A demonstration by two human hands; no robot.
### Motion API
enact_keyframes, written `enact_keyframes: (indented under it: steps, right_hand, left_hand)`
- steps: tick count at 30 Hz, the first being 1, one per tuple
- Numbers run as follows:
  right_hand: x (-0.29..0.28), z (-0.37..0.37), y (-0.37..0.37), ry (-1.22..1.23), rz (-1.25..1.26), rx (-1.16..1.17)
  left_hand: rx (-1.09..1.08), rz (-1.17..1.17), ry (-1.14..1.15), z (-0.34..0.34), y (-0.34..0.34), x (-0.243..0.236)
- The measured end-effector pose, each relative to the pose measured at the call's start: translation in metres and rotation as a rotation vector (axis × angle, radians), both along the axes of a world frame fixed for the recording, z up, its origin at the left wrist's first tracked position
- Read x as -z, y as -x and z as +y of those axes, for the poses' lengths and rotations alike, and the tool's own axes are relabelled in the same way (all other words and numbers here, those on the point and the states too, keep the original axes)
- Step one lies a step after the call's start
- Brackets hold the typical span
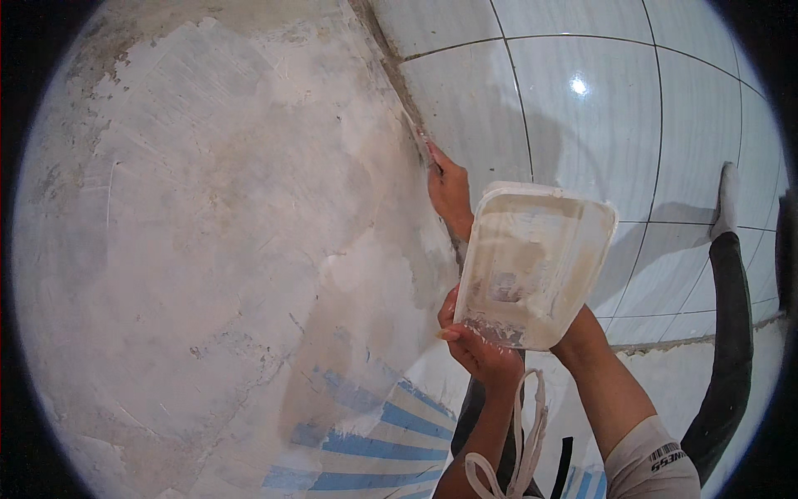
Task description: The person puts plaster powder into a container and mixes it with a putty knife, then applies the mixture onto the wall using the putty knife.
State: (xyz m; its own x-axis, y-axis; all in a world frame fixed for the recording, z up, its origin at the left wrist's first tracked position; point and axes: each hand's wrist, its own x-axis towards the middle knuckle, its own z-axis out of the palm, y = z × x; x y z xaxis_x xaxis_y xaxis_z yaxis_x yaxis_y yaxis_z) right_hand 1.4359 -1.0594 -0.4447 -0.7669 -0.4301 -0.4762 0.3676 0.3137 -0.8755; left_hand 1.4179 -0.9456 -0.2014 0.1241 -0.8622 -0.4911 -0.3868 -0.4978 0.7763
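Note:
My left hand (486,353) grips the lower left corner of a white plastic tub (540,258), its thumb at the rim. The tub is tilted, its inside facing me, smeared with pale filler and some wet paste in the bottom corner. Behind the tub passes my right forearm (611,382). My right hand (450,193) comes out beyond it, fingers closed round a putty knife (414,131). That thin blade, seen nearly edge-on, lies against the patchy plastered wall (233,208) beside its seam with the tiles. Its handle is mostly hidden in my fingers.
Glossy pale tiles (582,108) with dark joints spread to the right. A leg in dark trousers (731,316) ends in a light sock (727,195) on them. Blue and white stripes (382,445) mark the lower wall. A white cord (532,432) hangs by my left forearm.

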Motion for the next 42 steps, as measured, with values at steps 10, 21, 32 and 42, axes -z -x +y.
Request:
enact_keyframes:
  steps: [10,21,32,42]
  right_hand:
    - [-0.072,-0.013,-0.023,0.068,0.052,-0.115]
    - [-0.124,0.032,-0.026,0.192,0.010,-0.177]
    - [-0.053,-0.010,0.025,-0.135,-0.403,-0.125]
    - [-0.067,0.002,-0.019,0.044,0.088,-0.160]
  left_hand:
    - [0.000,-0.040,-0.025,-0.006,0.006,-0.004]
    - [0.330,-0.348,0.116,0.000,0.002,-0.006]
    - [-0.013,-0.056,-0.008,-0.004,0.010,-0.007]
    - [0.506,-0.595,0.261,0.003,0.001,0.006]
